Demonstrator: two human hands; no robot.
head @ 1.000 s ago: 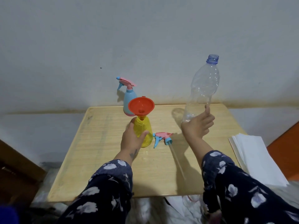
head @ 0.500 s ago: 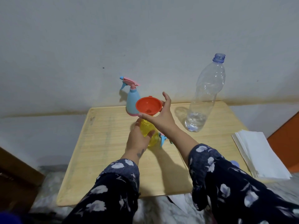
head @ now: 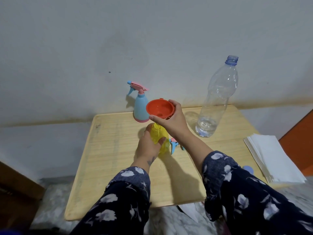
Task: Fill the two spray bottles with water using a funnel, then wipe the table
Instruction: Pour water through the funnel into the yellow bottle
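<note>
The left hand (head: 149, 146) is wrapping its fingers (head: 161, 139) round the yellow spray bottle (head: 160, 141), which is standing on the worktop (head: 118, 158); the right hand (head: 172, 121) is gripping the red funnel (head: 159, 108) by its rim, just above the left fingers; the blue spray bottle (head: 140, 107) is standing beyond the funnel; the clear water bottle (head: 218, 99) is standing well apart, to the right of the right fingers; a loose spray head (head: 174, 145) is lying beside the yellow bottle.

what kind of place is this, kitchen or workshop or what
Neither, as far as can be seen; probably a plain room at home. A small wooden table stands against a bare, stained wall, with marbled flooring below and a paper stack at the table's edge.
</note>
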